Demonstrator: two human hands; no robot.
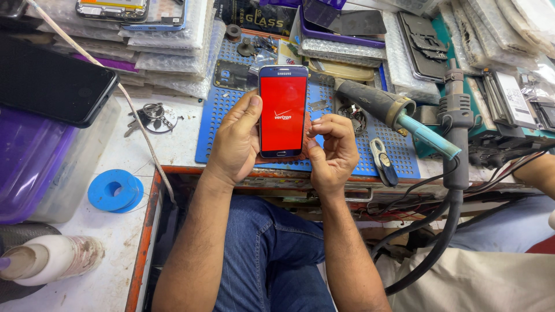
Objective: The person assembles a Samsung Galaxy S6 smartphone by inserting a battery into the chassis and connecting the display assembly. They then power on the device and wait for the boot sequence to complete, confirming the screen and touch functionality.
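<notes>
A dark blue smartphone (282,111) with a lit red screen stands upright over the blue perforated work mat (399,156). My left hand (237,138) grips its left edge, thumb on the side of the frame. My right hand (332,151) is curled against the phone's right lower edge, fingers bent, thumb and fingertips pressing the side. Both forearms come up from my lap, over blue jeans.
A hot-air tool (393,112) lies right of the phone, with a small clipper (383,162) beside it. Keys (151,115), a blue tape roll (115,189), a black phone (52,84) on a purple box and bubble-wrapped parts surround the mat. Another person's arm (540,170) enters at right.
</notes>
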